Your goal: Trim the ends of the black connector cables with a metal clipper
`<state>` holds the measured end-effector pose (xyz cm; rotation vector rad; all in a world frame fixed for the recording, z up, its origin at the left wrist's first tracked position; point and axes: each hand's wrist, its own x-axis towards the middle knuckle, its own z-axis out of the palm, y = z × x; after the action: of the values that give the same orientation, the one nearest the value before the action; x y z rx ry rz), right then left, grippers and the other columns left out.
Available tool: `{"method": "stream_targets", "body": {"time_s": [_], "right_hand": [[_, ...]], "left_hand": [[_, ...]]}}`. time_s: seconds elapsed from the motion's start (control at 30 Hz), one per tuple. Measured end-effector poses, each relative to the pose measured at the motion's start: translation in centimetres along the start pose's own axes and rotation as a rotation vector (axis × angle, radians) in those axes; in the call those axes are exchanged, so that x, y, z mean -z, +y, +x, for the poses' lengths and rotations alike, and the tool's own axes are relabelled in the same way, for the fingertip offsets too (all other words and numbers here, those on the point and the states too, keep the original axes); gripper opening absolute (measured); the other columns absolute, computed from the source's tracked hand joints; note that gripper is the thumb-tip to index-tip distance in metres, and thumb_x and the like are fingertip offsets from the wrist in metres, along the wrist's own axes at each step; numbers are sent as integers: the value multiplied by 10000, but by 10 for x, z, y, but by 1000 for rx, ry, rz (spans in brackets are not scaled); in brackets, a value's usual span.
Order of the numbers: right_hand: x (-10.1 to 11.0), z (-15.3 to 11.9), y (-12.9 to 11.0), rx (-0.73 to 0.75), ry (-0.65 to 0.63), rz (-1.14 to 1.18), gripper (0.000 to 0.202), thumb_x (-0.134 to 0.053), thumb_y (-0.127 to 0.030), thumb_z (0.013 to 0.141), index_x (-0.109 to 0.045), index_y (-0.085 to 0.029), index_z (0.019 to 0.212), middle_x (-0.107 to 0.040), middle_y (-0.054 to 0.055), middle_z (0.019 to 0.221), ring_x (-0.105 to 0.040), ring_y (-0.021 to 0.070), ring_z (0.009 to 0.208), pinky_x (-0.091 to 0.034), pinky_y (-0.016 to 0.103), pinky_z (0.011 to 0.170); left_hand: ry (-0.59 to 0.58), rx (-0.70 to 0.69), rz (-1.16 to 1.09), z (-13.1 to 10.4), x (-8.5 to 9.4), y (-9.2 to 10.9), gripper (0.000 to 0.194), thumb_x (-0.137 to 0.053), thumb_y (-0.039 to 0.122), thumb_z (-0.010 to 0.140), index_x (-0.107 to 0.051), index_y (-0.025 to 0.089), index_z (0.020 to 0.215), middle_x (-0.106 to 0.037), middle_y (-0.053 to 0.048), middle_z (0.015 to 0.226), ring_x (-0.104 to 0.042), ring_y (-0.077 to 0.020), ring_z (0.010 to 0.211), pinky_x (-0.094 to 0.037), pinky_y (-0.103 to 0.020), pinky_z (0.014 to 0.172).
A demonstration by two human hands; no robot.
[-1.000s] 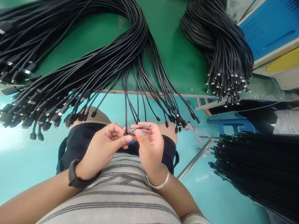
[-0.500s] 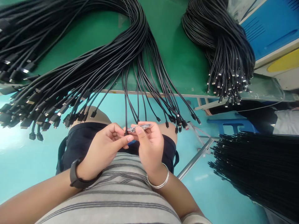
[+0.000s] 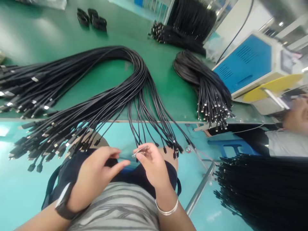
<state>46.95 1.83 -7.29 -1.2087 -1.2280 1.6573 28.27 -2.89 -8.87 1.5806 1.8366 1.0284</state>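
Observation:
My left hand (image 3: 99, 175) is open, a little blurred, with its thumb and fingers apart and nothing between them. A short gap to its right, my right hand (image 3: 154, 168) is closed on a small silver metal tool (image 3: 140, 150) with two slim arms; it resembles a nail clipper, though its exact kind is unclear. Just beyond both hands, a bundle of black cables (image 3: 141, 75) bends over the green table, and its plug ends hang past the front edge. Several loose plugs (image 3: 176, 147) dangle close to my right hand. Others hang at the left, above my legs.
Another cable bundle (image 3: 211, 93) lies on the green table (image 3: 161, 77) at the right, beside a blue and white machine (image 3: 250, 57). A dense cable stack (image 3: 260, 189) and a metal rail (image 3: 202, 186) stand low at the right. A person's arm (image 3: 298, 115) shows at the far right.
My left hand has released the cable plug it held and moved left, away from my right hand. The right hand keeps the silver tool. The camera view has tilted up, showing more table.

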Motion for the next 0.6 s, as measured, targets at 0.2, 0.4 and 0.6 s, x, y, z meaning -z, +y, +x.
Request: {"method": "stream_targets", "body": {"time_s": [0.2,0.4,0.6], "right_hand": [[19,9,-6,182,198,-576,102,-648,-253,852,-686,-248,947,-710,60,977,-640,265,983,-511,408,900],[-19,-1,-11,388,339,-431,178,-666,-189,823,-680,-269,982,-684,106,1137,-606,295,1149,-484,456,1021],[-69,6,1,81,-126,-349,349,-633,-251,867,-619,-189,1210,-682,115,1252,-635,262,1204,-475,388,1056]], "left_hand": [[345,-149,179,37,25,-13,627,-842,424,710,-631,306,1288,-545,-70,1459,-394,-454,1391,-322,-489,1139],[304,-332,329,66,40,-16,674,-581,245,860,-425,432,1489,-307,36,1639,-264,-473,1467,-70,-666,1190],[79,-472,773,97,81,-25,576,-421,136,756,-678,224,1264,-607,-151,1408,-579,-429,1220,-411,-605,1003]]}}
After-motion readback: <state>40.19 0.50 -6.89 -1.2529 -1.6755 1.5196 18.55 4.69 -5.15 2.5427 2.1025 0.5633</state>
